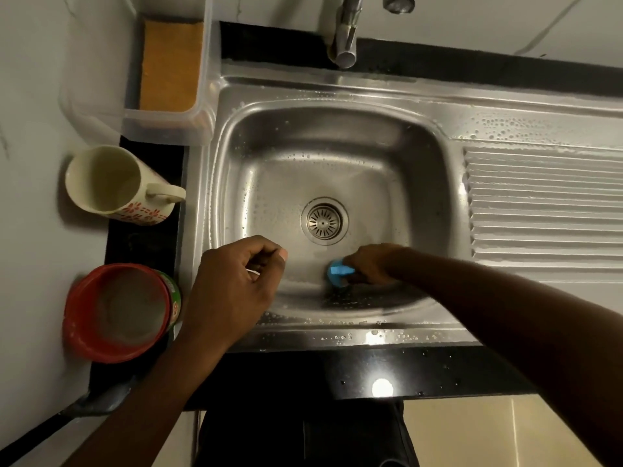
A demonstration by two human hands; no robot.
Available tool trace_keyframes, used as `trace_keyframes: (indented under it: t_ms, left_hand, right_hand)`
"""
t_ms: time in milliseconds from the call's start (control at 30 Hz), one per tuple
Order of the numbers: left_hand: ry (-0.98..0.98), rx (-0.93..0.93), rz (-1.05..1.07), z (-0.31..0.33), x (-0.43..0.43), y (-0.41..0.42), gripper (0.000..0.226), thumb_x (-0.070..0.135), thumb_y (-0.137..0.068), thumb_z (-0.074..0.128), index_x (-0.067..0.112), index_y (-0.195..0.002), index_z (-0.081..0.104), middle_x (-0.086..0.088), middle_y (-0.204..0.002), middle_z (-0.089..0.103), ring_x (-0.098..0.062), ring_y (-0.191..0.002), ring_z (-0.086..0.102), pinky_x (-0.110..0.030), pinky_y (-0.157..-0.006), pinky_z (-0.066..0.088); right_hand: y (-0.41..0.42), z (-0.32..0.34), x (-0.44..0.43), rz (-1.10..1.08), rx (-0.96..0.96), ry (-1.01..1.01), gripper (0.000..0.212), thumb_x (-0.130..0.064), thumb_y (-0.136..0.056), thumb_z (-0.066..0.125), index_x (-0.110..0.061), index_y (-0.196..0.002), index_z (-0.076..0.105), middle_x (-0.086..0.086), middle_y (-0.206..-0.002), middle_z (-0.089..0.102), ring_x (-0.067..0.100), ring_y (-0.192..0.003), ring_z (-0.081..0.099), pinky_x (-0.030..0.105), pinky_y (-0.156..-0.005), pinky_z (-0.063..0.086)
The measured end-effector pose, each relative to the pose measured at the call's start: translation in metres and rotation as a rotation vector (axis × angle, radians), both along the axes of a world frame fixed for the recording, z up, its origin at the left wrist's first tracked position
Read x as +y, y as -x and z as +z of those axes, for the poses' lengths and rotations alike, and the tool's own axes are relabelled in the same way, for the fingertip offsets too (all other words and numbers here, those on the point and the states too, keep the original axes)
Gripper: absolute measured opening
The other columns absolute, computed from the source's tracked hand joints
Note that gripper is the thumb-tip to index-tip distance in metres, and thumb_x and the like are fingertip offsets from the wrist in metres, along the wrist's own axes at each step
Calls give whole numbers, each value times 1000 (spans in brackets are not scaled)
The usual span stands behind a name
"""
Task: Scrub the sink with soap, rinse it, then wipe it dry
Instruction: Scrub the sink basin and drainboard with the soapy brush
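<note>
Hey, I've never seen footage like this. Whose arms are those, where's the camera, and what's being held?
No machine here: the arms belong to a person wearing a camera on the head, so the one picture looks down as they see it. Below is a wet steel sink, its drain in the middle, the tap at the top. The right hand grips a blue scrubber low in the basin. The left hand hovers over the front left corner, fingers curled, nothing visible in it. On the counter at left stand a cream mug, a red tub and a clear box holding something orange.
</note>
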State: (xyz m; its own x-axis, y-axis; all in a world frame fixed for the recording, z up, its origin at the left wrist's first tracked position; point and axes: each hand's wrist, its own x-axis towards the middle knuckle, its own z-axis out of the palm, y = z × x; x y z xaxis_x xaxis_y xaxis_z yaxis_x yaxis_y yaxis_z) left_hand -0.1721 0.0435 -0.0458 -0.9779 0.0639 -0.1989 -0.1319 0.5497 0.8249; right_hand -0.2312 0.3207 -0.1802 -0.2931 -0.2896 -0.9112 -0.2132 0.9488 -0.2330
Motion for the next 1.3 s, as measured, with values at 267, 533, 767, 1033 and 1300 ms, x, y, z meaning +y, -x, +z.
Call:
trace_keyframes:
  t_ms: [267, 533, 767, 1033, 1300]
  left_hand:
    - [9, 6, -54, 3, 6, 3, 13, 23, -98, 72, 22, -86, 78, 17, -76, 73, -2, -80, 71, -6, -68, 49]
    - [0, -5, -115, 9, 13, 11, 12, 23, -98, 72, 25, -87, 78, 17, -78, 74, -1, -81, 71, -8, -70, 51]
    - [-5, -13, -125, 9, 14, 9, 12, 23, -98, 72, 23, -88, 79, 16, -77, 74, -1, -79, 71, -6, -68, 49]
    - [25, -15, -132, 4, 10, 5, 11, 25, -98, 72, 22, -90, 79, 17, -79, 75, 0, -80, 71, -7, -69, 51]
    - [18, -11, -138, 9, 15, 18, 11, 23, -98, 73, 24, -88, 79, 19, -77, 74, 1, -78, 71, -5, -68, 49]
  right_hand:
    - [6, -7, -16, -964, 402, -23, 44, -44, -107, 48, -13, -137, 58, 15, -130, 66, 33, -115, 63, 36, -93, 47]
    - [-26, -26, -98, -1122, 302, -74, 48, -27, -110, 44, -11, -155, 38, 11, -154, 49, 28, -142, 46, 31, -115, 39]
    - [16, -21, -54, -798, 327, -430, 62, -28, -99, 68, -13, -154, 44, 8, -158, 45, 34, -147, 41, 49, -116, 37]
    - [0, -9, -126, -419, 193, -425, 52, -20, -96, 64, -8, -144, 53, 17, -144, 54, 37, -133, 53, 46, -103, 49]
    - [-2, -10, -82, -565, 81, -321, 48, -17, -96, 66, -4, -141, 55, 19, -142, 55, 38, -130, 53, 24, -84, 54]
